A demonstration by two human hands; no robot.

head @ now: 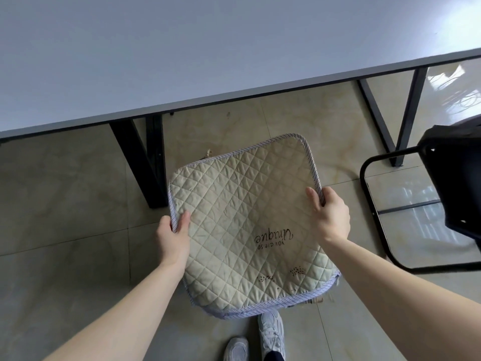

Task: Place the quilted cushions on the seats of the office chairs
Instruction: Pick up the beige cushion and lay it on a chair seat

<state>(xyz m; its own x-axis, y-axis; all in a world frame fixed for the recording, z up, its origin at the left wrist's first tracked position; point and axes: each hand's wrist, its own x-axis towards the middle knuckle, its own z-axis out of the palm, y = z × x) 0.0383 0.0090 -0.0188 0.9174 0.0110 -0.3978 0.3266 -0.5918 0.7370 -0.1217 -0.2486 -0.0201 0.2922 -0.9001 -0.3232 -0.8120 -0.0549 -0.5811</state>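
I hold a beige quilted cushion (242, 225) with striped piping and upside-down brown lettering flat in front of me, above the floor. My left hand (173, 237) grips its left edge, thumb on top. My right hand (329, 214) grips its right edge the same way. A black office chair (450, 183) stands to the right, partly cut off by the frame edge, its black tube frame resting on the floor. The cushion is apart from the chair, left of it.
A long white table (182, 61) with black metal legs (145, 162) spans the space ahead. Beige glossy floor tiles (65, 204) lie below. My two grey sneakers (270, 332) show under the cushion's near edge.
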